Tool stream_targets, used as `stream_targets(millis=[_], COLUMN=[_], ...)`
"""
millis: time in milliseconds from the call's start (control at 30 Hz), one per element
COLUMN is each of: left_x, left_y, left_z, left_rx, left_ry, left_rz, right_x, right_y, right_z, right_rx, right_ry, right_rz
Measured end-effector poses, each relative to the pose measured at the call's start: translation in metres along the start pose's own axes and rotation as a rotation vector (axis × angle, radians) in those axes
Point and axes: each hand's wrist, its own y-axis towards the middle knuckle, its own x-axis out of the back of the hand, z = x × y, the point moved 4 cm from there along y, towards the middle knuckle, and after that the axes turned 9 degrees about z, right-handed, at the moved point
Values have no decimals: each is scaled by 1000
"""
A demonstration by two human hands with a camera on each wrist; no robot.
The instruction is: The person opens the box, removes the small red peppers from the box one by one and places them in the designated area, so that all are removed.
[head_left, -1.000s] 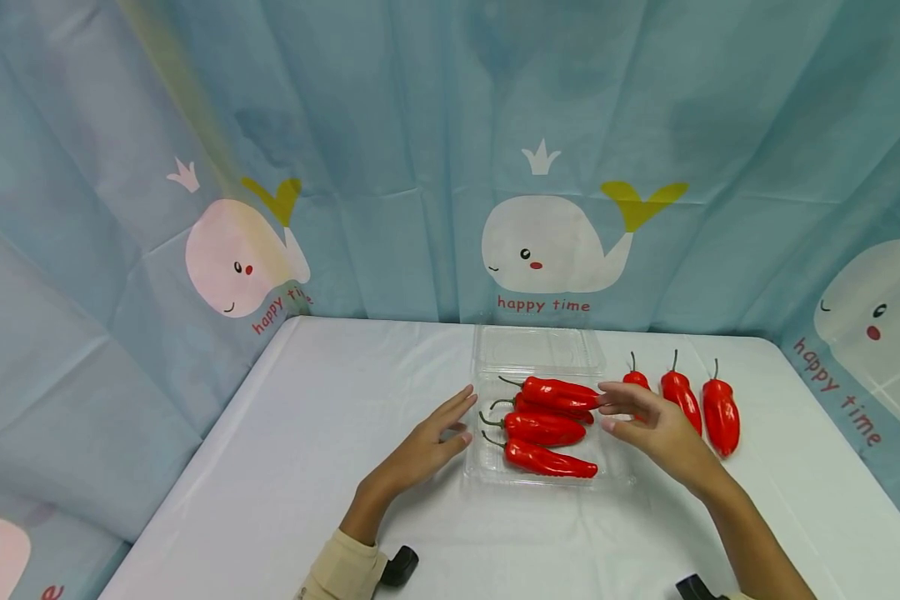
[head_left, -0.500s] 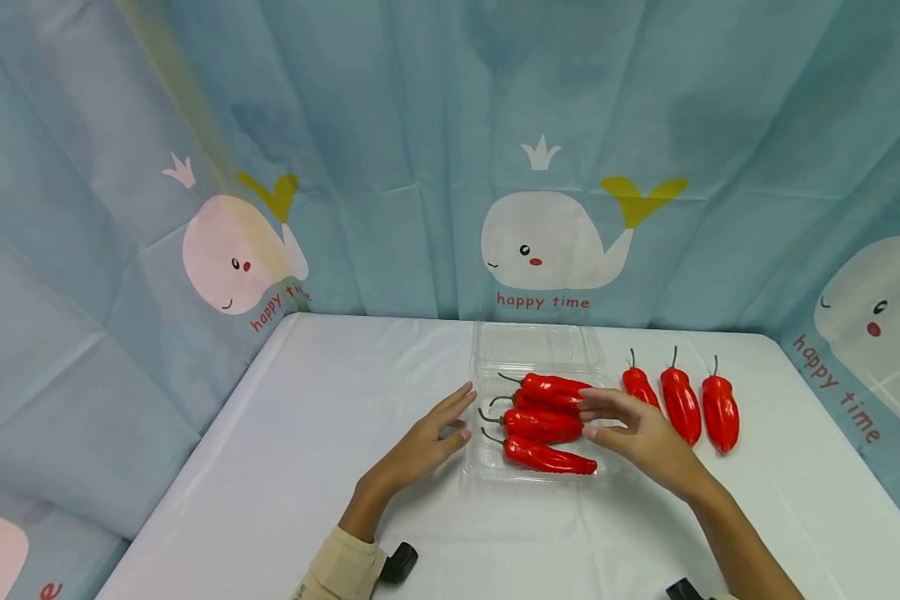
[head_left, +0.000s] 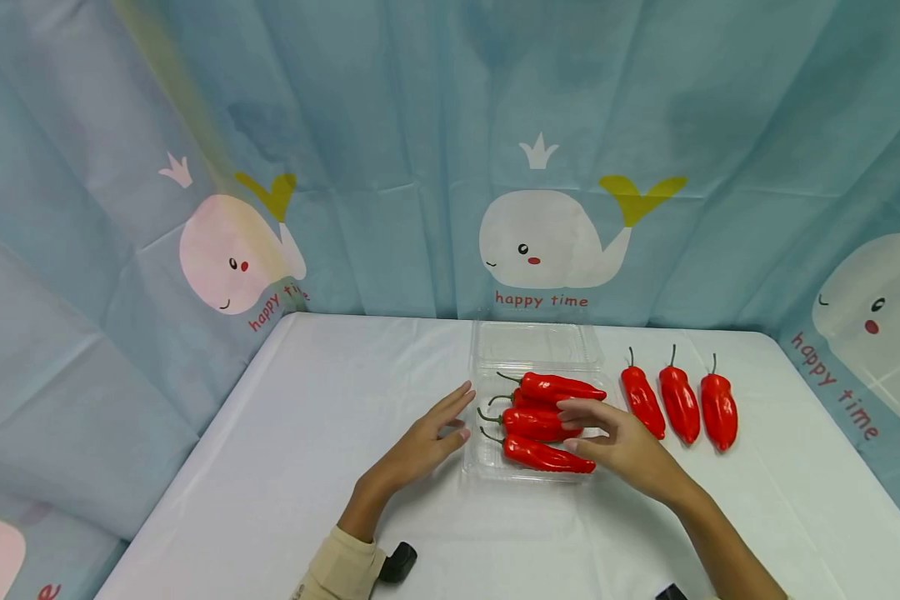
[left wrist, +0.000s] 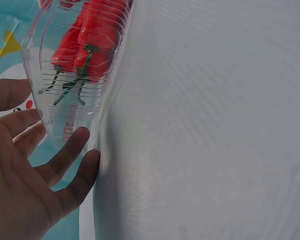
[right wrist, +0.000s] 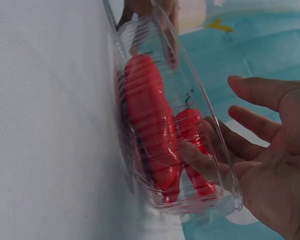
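Nearest the wearer, a pale sleeve cuff (head_left: 342, 569) and a small black object (head_left: 400, 562) are seen at the bench (head_left: 270, 467) edge. Further on, the left hand (head_left: 420, 446) is laid flat on the white cloth, its fingers (left wrist: 70, 152) straight and slightly spread, the tips set against the left wall of the clear plastic clamshell tray (head_left: 487, 454). Nothing is gripped by it. The right hand (head_left: 622, 442) is held over the tray's right end, fingers (right wrist: 250, 127) loosely extended and apart; the thumb and forefinger are brought close above the red peppers (head_left: 543, 425) inside, but whether a pepper is actually touched cannot be told from these views.

The tray is found mid-bench with four peppers stacked in it, stems pointing left. It is judged to be light, thin and flexible, easily dented or slid on the cloth, so it is best steadied at its ribbed side walls or rim. The peppers look glossy and smooth, probably slippery, and are best taken across the thick middle of the body.

Beyond, the hinged lid (head_left: 536, 343) is lying open behind the tray. Three loose peppers (head_left: 678, 404) are lined up to the right, well apart from the hands. A whale-printed blue curtain (head_left: 540, 242) is hung behind.
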Motion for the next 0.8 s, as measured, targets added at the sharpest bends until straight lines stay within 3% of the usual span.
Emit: stream_targets(millis=[467, 800], left_x=[0, 0], left_y=[0, 0], left_z=[2, 1], left_rx=[-2, 3], left_ry=[-2, 5], left_rz=[1, -1], right_x=[-8, -11], right_y=[4, 6], right_z=[0, -3], right_rx=[-35, -71], right_ry=[-58, -65], right_rz=[26, 92])
